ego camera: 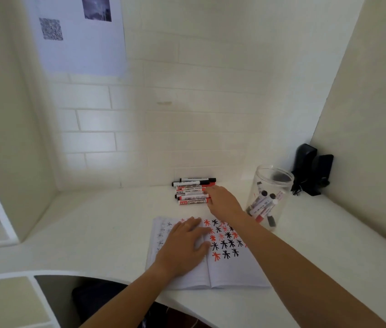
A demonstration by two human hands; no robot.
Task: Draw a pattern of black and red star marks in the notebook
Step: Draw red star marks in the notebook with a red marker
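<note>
An open notebook [232, 273] lies on the white desk, its right page carrying rows of black and red star marks [225, 242]. My left hand [185, 247] presses flat on the left page near the spine, fingers spread. My right hand [222, 200] reaches past the notebook to a row of several red and black markers [193, 191] lying side by side at the back of the desk. Its fingertips touch the right ends of the markers; whether they grip one is hidden.
A clear plastic jar [269, 197] holding more markers stands right of my right hand. A black device [312, 169] sits in the back right corner. Tiled wall behind, side walls left and right. A printed sheet [78, 34] hangs on the wall.
</note>
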